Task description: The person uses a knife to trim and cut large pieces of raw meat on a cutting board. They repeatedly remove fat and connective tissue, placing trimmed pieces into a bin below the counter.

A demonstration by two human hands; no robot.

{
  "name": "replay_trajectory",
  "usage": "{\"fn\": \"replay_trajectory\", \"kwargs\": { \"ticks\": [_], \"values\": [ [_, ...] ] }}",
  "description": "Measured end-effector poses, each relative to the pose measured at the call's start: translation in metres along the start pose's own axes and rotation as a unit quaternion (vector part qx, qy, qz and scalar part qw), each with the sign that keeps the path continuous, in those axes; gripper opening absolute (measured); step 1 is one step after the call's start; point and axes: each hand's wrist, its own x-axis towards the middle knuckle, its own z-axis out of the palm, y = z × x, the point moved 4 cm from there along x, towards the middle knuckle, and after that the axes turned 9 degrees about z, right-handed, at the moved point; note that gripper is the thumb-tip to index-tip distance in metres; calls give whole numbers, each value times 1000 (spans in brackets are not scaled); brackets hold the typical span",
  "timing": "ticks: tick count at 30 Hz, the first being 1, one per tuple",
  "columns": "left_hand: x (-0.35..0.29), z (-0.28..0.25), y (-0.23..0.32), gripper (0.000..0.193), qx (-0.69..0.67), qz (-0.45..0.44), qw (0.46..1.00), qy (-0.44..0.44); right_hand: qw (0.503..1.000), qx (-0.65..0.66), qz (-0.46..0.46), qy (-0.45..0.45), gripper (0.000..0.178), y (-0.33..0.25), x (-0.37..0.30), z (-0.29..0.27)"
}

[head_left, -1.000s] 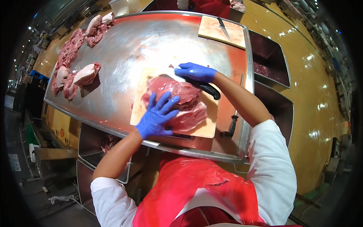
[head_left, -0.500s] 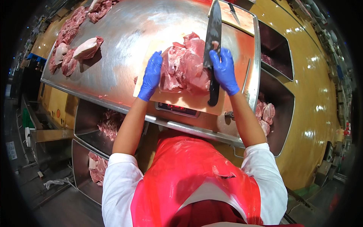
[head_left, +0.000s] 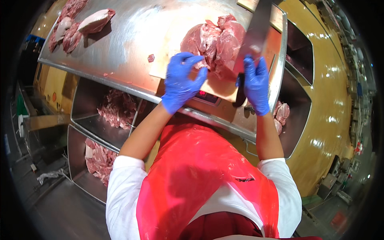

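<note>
- Steel table [head_left: 132, 36] over meat bins [head_left: 116, 110]; yellow floor.
- Our left hand [head_left: 182, 82], fingers half spread, presses the raw meat [head_left: 216, 42] on the cutting board [head_left: 218, 86].
- Our right hand [head_left: 255, 84] grips the knife [head_left: 256, 34] beside the meat.

Left blue-gloved hand [head_left: 181, 82] lay spread, fingers splayed, at centre frame; right blue-gloved hand [head_left: 255, 84] kept a closed grip, both forearms bare.

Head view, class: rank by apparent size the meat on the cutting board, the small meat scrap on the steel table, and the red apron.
1. Red apron, though it is nearest the camera.
2. Meat on the cutting board.
3. Small meat scrap.
</note>
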Motion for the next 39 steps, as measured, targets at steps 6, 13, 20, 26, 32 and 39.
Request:
{"fn": "replay_trajectory", "kwargs": {
  "ticks": [6, 13, 20, 26, 32, 39],
  "values": [
    [-13, 24, -35, 14, 31, -12, 999, 27, 945, -289, -140, -69, 49, 52, -23, 3],
    [-31, 26, -41, 16, 5, -7, 998, 67, 891, -417, -114, -139, 75, 63, -23, 28],
    [-52, 15, -45, 20, 7, -64, 994, 86, 784, -576, -1, -232, 75, 55, -108, -71],
    [-25, 24, -24, 15, 95, -84, 989, -75, 920, -379, 8, -97, 72, 18, -94, -37],
    [-28, 16, -71, 17, -189, -169, 961, -114, 952, -268, -146, 8, 71, 56, -33, 86],
    [-17, 10, -128, 12, -382, -312, 853, -173, 851, -515, 101, -4, 81, 77, -94, 108]
  ]
}}
